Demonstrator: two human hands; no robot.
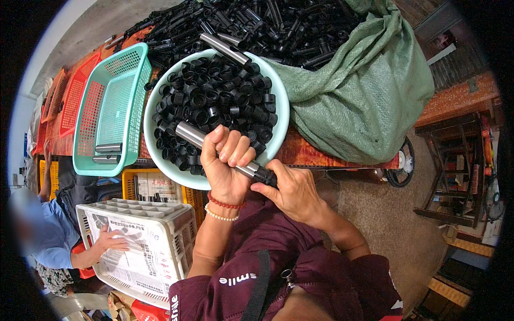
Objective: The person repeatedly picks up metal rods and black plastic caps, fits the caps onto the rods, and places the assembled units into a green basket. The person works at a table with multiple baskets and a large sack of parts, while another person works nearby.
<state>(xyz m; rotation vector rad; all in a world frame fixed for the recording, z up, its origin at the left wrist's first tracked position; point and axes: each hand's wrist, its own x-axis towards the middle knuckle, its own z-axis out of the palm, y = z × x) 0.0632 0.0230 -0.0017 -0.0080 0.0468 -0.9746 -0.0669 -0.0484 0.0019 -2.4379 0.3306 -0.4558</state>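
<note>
Nearest the lens, at six o'clock: maroon shirt (342,283), one zip pull (287,274), one dark strap (262,283). Just above, near dial centre: silver tube (191,135), sloping from ten toward four o'clock, partly over the round tub (282,101). Held mid-length in left hand (227,152), fingers wrapped fully round; right hand (293,191) narrowed, thumb and fingers on the black end piece (265,177). Judged stiff, fairly light, not fragile; probably slippery on smooth metal. Best hold: full fist at mid-length, firm pinch at black end. Counted: one tube in hands; one lying across tub rim toward eleven o'clock (225,49), another partly hidden behind; two tubes (108,147) in pale green basket (110,107) at ten; one tub; one green sack (364,96) at two. Black caps (214,99) in tub and black parts (273,21) heaped at twelve: too many to count.
</note>
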